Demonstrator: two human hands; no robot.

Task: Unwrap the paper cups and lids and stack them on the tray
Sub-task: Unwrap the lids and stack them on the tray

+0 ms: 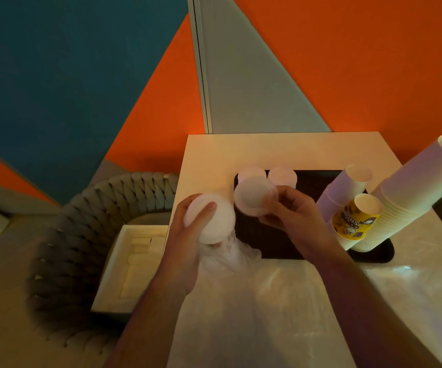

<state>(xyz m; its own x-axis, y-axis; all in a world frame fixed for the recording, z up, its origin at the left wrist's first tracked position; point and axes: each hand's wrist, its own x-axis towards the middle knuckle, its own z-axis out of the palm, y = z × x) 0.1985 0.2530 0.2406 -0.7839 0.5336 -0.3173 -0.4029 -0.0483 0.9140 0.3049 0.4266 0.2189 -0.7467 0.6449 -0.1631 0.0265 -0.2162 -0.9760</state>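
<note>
Translucent white plastic lids (254, 199) sit pinched in a short stack in the right hand (291, 208), over the near-left corner of the black rectangular tray (320, 248), while the left hand (188, 229) curls round a thicker lid stack (210, 219) trailing clear plastic wrap (230, 257). Two white lid piles (266, 175) stand just beyond the right hand, so a crooked drop could topple them. Leaning white paper cup stacks (411, 192), at that hand's outer side, look ready to slide if bumped.

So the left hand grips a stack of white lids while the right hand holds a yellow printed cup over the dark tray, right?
Not quite. In the head view, the right hand holds white lids, not a yellow printed cup; the yellow printed cup already sits among the cup stacks on the dark tray. The left hand does grip a stack of white lids.
</note>
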